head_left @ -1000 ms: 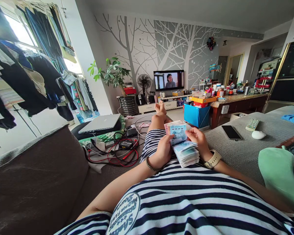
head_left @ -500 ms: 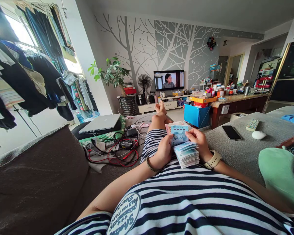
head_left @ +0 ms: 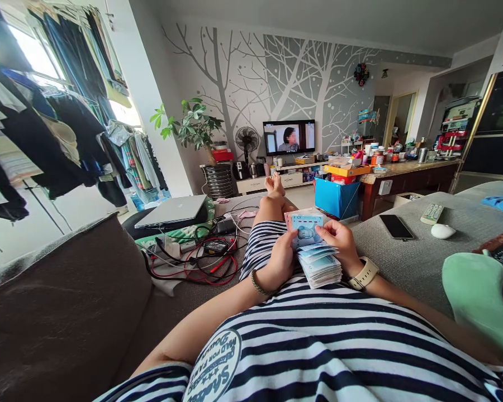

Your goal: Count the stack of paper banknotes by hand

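A folded stack of banknotes is held over my lap, with blue notes in front and the edge of pinkish ones behind. My left hand grips the stack from its left side, thumb pressed on the face of a blue note. On the other side, my right hand pinches the upper right part of that note between thumb and fingers. The lower ends of many blue notes fan down between my hands towards my striped shirt.
Left of my legs lie tangled cables and a closed laptop. To the right on the sofa are a phone, a remote, a white mouse and a green cushion. A television stands ahead.
The blue front note has shifted slightly, and my right thumb has moved a little on it. One more note end lies folded down on the lower fan. The television picture differs.
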`<action>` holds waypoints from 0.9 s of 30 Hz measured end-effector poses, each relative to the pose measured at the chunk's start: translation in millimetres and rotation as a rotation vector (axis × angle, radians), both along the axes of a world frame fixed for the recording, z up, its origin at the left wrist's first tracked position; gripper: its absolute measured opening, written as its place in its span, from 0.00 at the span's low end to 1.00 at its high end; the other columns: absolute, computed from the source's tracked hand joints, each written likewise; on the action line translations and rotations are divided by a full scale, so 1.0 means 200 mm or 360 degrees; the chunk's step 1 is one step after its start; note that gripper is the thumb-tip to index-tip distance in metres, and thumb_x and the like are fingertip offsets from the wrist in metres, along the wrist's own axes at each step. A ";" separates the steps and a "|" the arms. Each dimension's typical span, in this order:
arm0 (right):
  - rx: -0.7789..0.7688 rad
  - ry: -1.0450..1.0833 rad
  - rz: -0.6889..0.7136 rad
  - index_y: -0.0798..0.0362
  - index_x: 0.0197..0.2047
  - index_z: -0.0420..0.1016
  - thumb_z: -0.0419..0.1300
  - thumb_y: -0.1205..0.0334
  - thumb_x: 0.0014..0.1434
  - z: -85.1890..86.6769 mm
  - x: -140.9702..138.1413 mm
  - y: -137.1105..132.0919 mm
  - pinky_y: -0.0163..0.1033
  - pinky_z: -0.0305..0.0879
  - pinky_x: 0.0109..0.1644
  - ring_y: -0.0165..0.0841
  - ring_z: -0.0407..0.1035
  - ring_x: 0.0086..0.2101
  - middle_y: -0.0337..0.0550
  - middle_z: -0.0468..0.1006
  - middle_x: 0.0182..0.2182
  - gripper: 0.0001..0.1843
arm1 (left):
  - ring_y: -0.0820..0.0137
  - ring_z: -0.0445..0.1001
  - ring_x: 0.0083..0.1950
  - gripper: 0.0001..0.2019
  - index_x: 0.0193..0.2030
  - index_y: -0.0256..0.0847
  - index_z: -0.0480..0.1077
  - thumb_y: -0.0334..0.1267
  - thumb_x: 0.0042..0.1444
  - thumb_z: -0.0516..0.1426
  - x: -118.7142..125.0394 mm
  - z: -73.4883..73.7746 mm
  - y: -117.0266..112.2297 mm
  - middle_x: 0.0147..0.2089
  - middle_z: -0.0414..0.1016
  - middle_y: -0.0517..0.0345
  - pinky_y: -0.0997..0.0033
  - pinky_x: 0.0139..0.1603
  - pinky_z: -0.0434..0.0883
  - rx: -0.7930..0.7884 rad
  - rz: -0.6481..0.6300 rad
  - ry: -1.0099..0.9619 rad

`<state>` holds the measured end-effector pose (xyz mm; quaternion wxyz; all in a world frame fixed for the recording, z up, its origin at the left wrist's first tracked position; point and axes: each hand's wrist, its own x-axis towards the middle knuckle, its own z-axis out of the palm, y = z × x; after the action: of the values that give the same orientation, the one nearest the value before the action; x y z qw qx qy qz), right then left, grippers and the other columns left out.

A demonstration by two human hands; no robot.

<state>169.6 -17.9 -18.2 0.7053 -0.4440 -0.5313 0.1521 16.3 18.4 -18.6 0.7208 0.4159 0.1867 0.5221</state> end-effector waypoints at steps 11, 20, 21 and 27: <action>-0.0032 0.0109 0.0024 0.52 0.27 0.70 0.74 0.30 0.45 -0.02 -0.02 0.00 0.38 0.60 0.29 0.31 0.61 0.25 0.40 0.71 0.22 0.33 | 0.52 0.83 0.52 0.12 0.44 0.34 0.81 0.38 0.57 0.62 0.00 0.02 -0.03 0.44 0.85 0.45 0.53 0.62 0.77 -0.0150 0.0063 0.0004; -0.0018 0.0173 0.0158 0.53 0.29 0.73 0.73 0.30 0.47 -0.03 -0.04 -0.02 0.38 0.59 0.30 0.30 0.61 0.25 0.40 0.72 0.23 0.33 | 0.50 0.82 0.56 0.11 0.42 0.34 0.79 0.38 0.56 0.62 -0.02 0.02 -0.03 0.47 0.85 0.42 0.52 0.63 0.77 -0.0196 -0.0025 -0.0117; -0.0019 0.0176 0.0166 0.53 0.29 0.74 0.73 0.29 0.47 -0.03 -0.04 -0.02 0.38 0.59 0.30 0.30 0.61 0.25 0.40 0.72 0.23 0.33 | 0.50 0.82 0.57 0.10 0.41 0.34 0.79 0.38 0.56 0.62 -0.02 0.02 -0.03 0.47 0.85 0.42 0.52 0.63 0.77 -0.0202 -0.0024 -0.0119; -0.0023 0.0175 0.0197 0.53 0.29 0.75 0.73 0.28 0.47 -0.02 -0.05 -0.02 0.38 0.59 0.30 0.30 0.60 0.24 0.39 0.70 0.22 0.34 | 0.49 0.82 0.57 0.11 0.40 0.34 0.80 0.38 0.54 0.62 -0.02 0.01 -0.03 0.44 0.85 0.44 0.52 0.63 0.77 -0.0167 0.0021 -0.0083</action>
<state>160.2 -22.7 -23.0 0.7194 -0.4062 -0.5173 0.2234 12.2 12.7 -16.4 0.7428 0.3626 0.1976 0.5269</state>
